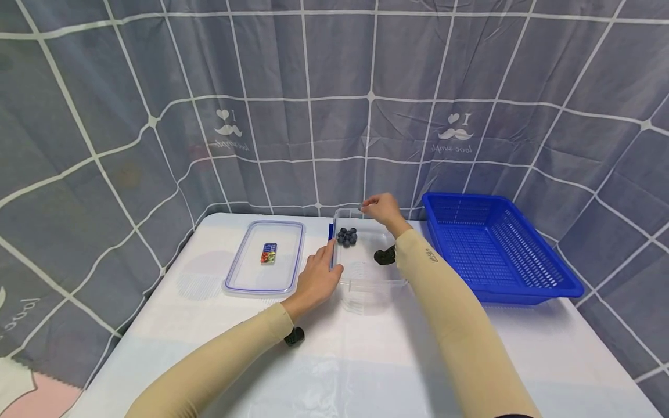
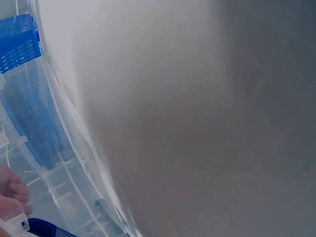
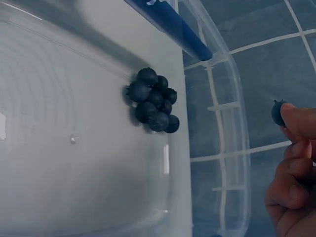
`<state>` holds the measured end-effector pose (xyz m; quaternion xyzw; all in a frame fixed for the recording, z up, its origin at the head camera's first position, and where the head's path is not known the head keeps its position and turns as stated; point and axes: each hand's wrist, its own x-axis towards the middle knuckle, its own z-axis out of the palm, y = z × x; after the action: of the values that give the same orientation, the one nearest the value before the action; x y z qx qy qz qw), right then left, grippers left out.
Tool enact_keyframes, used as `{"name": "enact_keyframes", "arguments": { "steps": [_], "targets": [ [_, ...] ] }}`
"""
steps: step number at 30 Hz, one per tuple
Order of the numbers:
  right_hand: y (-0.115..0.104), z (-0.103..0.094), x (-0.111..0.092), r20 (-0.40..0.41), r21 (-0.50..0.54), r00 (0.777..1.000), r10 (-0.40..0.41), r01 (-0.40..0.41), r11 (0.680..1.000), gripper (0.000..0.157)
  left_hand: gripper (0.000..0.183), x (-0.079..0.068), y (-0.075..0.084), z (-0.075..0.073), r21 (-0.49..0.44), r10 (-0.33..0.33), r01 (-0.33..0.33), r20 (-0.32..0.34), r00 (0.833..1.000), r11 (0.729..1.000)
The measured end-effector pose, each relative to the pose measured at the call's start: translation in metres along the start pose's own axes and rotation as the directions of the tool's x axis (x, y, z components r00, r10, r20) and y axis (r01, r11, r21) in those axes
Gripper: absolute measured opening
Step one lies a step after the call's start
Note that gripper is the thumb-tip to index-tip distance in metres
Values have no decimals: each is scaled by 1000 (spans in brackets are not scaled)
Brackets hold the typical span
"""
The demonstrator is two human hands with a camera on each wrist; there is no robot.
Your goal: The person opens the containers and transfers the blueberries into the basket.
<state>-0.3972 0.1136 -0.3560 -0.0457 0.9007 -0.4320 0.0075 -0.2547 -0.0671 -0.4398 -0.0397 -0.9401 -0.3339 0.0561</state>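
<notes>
A clear plastic food container stands without its lid, holding a cluster of blueberries at its far left end. My left hand rests against the container's left side, beside a raised blue latch, its fingers fairly straight and the thumb across the rim. My right hand is over the container's far end. Thumb and fingers there pinch a single blueberry, its crown showing in the right wrist view, while the other fingers are curled in. White surface fills most of the left wrist view.
A clear lid with a blue seal and a small label lies left of the container. At the right stands a blue slotted basket. Behind the white table hangs a grey checked curtain.
</notes>
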Motion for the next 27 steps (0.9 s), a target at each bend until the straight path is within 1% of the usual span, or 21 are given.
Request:
{"name": "enact_keyframes", "arguments": {
  "steps": [5, 13, 15, 17, 20, 22, 27],
  "targets": [
    [-6, -12, -5, 4, -9, 1000, -10, 10, 1000, 27, 69, 0, 0, 0, -2, 0, 0, 1, 1000, 1000],
    [-10, -38, -12, 53, -34, 998, -21, 23, 999, 32, 70, 1, -1, 1, 6, -3, 3, 4, 1000, 1000],
    [-9, -46, -12, 63, -41, 998, -25, 27, 999, 33, 70, 1, 0, 0, 6, 1, -1, 2, 1000, 1000],
    [-7, -53, -13, 75, -45, 997, -11, 15, 999, 35, 70, 1, 0, 0, 5, 4, -4, 1, 1000, 1000],
    [-2, -65, -12, 86, -72, 996, -6, 12, 997, 38, 70, 1, -1, 0, 3, 7, -7, 4, 1000, 1000],
    [3, -73, -12, 94, -75, 996, 13, -6, 997, 38, 70, 1, -1, 0, 6, 9, -9, 8, 1000, 1000],
    [13, -92, -13, 120, -48, 992, 37, -32, 998, 41, 70, 2, -3, 0, 14, 16, -16, 13, 1000, 1000]
  ]
}}
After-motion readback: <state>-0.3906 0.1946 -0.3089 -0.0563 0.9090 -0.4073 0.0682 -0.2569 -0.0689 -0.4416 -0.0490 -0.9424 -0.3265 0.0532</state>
